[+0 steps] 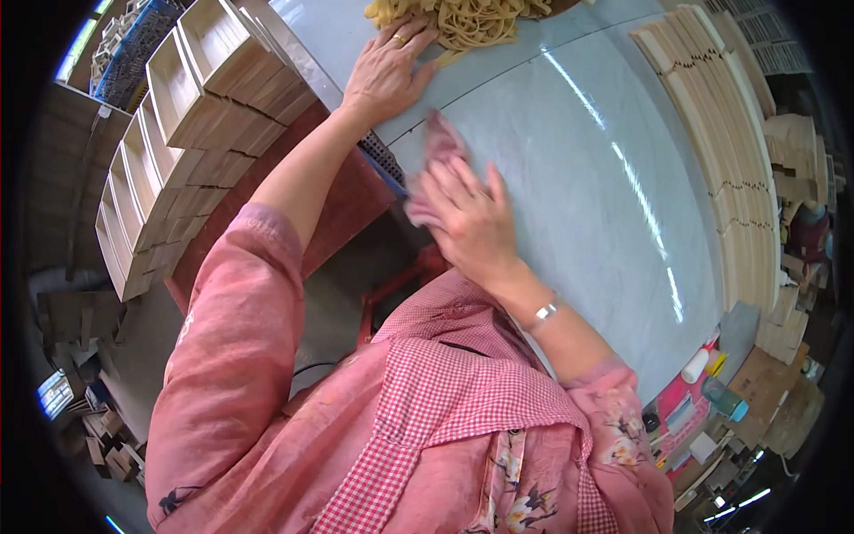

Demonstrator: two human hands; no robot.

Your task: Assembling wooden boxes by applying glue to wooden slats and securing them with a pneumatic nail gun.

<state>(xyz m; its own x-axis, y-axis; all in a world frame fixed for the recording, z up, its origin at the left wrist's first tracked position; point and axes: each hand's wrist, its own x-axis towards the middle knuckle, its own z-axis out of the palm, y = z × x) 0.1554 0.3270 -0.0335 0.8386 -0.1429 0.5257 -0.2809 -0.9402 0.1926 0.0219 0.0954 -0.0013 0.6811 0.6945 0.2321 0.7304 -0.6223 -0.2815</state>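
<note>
My left hand [390, 71], with a ring on one finger, lies flat with its fingers stretched out on the pale grey tabletop [578, 187]. Its fingertips reach the edge of a heap of tan looped bands [476, 25] at the far side. Closer to me, my right hand [471, 218] presses a crumpled pink cloth [442, 138] against the table near its left edge. Part of the cloth shows beyond the fingers and part beside them; the hand and cloth are slightly blurred.
Stacked open wooden boxes [169, 98] stand to the left on a dark red surface [334, 209]. A long row of thin wooden boards [725, 160] lines the table's right side. At the near right are a bluish bottle [722, 398] and a pink sheet [680, 418]. A blue basket [133, 58] sits far left.
</note>
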